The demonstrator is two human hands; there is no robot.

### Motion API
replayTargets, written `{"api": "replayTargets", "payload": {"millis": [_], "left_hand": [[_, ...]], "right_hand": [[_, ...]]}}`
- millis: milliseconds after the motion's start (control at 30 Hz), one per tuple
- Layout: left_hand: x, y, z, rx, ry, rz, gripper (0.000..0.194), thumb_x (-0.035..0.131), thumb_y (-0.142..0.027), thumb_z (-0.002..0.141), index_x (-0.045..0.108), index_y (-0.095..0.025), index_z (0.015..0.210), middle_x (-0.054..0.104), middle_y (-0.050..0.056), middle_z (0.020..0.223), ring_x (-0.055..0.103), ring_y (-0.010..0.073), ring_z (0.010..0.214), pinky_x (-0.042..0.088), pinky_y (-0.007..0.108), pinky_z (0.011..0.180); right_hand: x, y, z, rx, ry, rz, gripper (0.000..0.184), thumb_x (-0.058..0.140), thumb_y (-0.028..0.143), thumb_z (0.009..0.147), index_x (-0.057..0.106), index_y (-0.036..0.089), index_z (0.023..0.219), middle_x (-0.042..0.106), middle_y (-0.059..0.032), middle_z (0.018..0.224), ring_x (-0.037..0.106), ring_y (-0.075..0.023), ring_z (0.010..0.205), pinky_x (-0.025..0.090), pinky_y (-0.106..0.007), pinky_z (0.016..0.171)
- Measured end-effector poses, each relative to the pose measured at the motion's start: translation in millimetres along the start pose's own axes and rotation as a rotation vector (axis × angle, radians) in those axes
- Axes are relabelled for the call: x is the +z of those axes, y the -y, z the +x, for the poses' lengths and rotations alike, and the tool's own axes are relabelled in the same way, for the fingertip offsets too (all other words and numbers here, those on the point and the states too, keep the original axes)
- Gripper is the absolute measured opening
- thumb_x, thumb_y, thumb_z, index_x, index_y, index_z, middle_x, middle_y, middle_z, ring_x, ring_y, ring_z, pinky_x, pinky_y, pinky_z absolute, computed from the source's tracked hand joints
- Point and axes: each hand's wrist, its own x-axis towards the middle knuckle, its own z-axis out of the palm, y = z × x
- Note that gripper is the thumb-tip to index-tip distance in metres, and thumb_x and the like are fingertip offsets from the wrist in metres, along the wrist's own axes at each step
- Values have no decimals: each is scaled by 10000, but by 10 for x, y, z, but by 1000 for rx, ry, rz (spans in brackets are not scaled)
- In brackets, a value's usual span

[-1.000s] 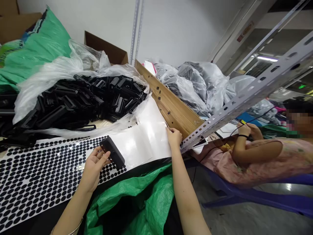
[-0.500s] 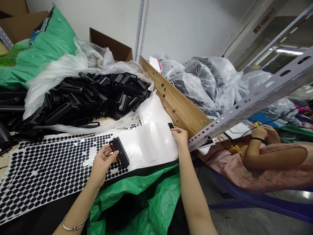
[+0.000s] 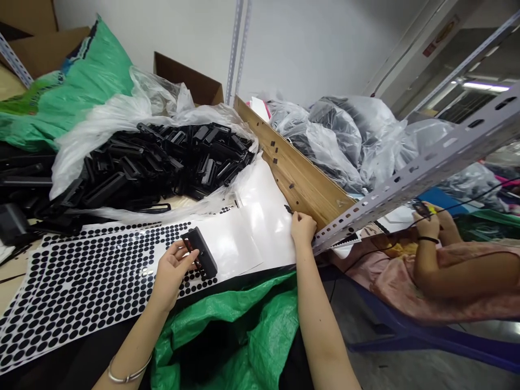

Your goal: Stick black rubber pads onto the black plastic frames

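Note:
My left hand (image 3: pixel 173 268) is closed on a black rectangular plastic part (image 3: pixel 205 257), holding it tilted over a white sheet of round black stickers (image 3: pixel 101 276). The sheet's dots are in rows, with some gaps. My right hand (image 3: pixel 304 228) has its fingers curled together at the edge of a blank white sheet (image 3: pixel 268 233), beside the wooden board. A small dark piece (image 3: pixel 288 209) shows just past its fingertips. Whatever is between those fingers is hidden.
A heap of black plastic parts (image 3: pixel 158 162) lies in clear plastic behind the sheets. A green bag (image 3: pixel 227 314) hangs open in front. A wooden board (image 3: pixel 298 168) and a slotted metal post (image 3: pixel 406 179) stand right. Beyond, a co-worker's hand (image 3: pixel 428 222) holds something dark.
My right hand's fingers have curled in over the small black pieces, and fewer of these show. The left hand still holds the black part in place. The view has shifted slightly.

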Motion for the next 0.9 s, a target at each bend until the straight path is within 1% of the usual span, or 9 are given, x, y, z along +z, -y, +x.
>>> {"api": "replayTargets", "payload": {"millis": [100, 267, 367, 433, 500, 567, 700, 800, 900], "left_hand": [[-7, -13, -2, -1, 1, -15, 502, 838, -423, 583, 606, -194, 965, 710, 26, 914, 660, 148, 762, 532, 225, 633], [-29, 11, 19, 5, 5, -12, 480, 819, -433, 603, 592, -188, 949, 703, 31, 900, 654, 149, 732, 520, 229, 611], [-33, 31, 39, 22, 20, -13, 456, 800, -424, 637, 585, -188, 962, 701, 43, 934, 655, 156, 762, 519, 233, 620], [-21, 36, 44, 34, 30, -22, 429, 790, -416, 655, 582, -191, 956, 701, 43, 936, 658, 158, 775, 522, 234, 628], [5, 29, 40, 46, 33, -45, 415, 786, -413, 657, 583, -192, 943, 703, 40, 917, 662, 160, 764, 522, 236, 618], [37, 14, 29, 64, 46, -81, 410, 782, -406, 661, 583, -191, 948, 704, 39, 894, 664, 162, 746, 525, 242, 608], [86, -19, 4, 111, 122, -129, 377, 757, -369, 707, 576, -198, 990, 704, 44, 892, 670, 167, 745, 546, 260, 616], [98, -21, -10, 121, 163, -129, 354, 746, -352, 725, 567, -202, 991, 702, 47, 907, 675, 167, 726, 561, 272, 615], [100, 5, -18, 126, 186, -116, 323, 734, -331, 742, 551, -203, 975, 683, 52, 964, 675, 152, 690, 576, 278, 611]], "right_hand": [[-14, 37, -32, -60, -77, 25, 344, 446, 238, 853, 752, 88, 806, 735, -223, 846, 664, -300, 811, 479, -395, 794], [-154, 299, -130, -204, -357, 101, 404, 365, 326, 947, 705, 121, 1024, 641, -190, 1124, 569, -267, 1083, 412, -420, 967], [-354, 593, -216, -312, -528, 273, 415, 422, 433, 943, 723, 148, 959, 651, -106, 830, 623, -229, 860, 471, -418, 883], [-518, 821, -301, -324, -551, 463, 425, 423, 457, 944, 718, 152, 950, 627, -44, 660, 628, -193, 686, 523, -377, 751], [-677, 1040, -420, -346, -529, 652, 393, 469, 459, 926, 713, 151, 930, 657, -34, 654, 646, -188, 653, 545, -363, 695], [-795, 1216, -584, -416, -391, 811, 292, 561, 408, 893, 712, 159, 923, 710, -39, 742, 686, -188, 692, 561, -377, 747], [-803, 1357, -1009, -475, 81, 972, 168, 712, 250, 800, 692, 220, 964, 749, -28, 895, 728, -185, 750, 586, -365, 773], [-623, 1325, -1285, -373, 350, 1041, 254, 718, 243, 795, 636, 256, 1035, 756, -12, 875, 739, -200, 792, 585, -385, 815], [-431, 1288, -1418, -257, 572, 1039, 175, 716, 305, 795, 641, 235, 937, 761, -44, 906, 733, -238, 893, 549, -419, 900]]}}
